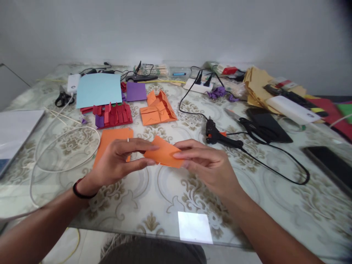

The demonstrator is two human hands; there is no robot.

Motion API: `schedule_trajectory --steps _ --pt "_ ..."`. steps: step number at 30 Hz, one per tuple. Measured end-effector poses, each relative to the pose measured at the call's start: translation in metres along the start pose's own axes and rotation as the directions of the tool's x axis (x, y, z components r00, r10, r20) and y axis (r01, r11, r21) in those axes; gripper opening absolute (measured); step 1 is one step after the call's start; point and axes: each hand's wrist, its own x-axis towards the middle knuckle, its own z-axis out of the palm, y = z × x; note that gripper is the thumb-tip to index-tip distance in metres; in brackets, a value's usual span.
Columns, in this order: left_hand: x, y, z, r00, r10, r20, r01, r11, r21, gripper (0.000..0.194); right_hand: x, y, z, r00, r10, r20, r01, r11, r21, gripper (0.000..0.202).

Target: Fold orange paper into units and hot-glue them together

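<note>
Between my two hands, a folded orange paper piece (165, 153) hangs just above the patterned table. My left hand (119, 157) pinches its left end between thumb and fingers. At its right end, my right hand (210, 163) grips it with thumb and fingers. Partly behind my left hand lies a flat orange paper sheet (114, 137). Beyond the held piece sit folded orange papers (158, 110), and to their left a row of folded red pieces (115, 115) with a purple part at one end.
A black glue gun (220, 135) with its cord lies right of my hands, near scissors (254, 130) and phones (330, 165). A white cable (70, 170) loops at left. Light blue paper (99, 89), a purple square (136, 91) and a power strip (198, 85) are further back.
</note>
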Motion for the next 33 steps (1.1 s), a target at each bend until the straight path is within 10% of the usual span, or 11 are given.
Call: schedule_trajectory --steps 33 --pt "-0.0013 0.0075 0.0077 0.979 0.158 -0.132 -0.132 0.973 0.189 0.010 -0.0021 0.0029 0.0040 0.988 0.109 -0.111 -0.097 0.990 0.107 0.014"
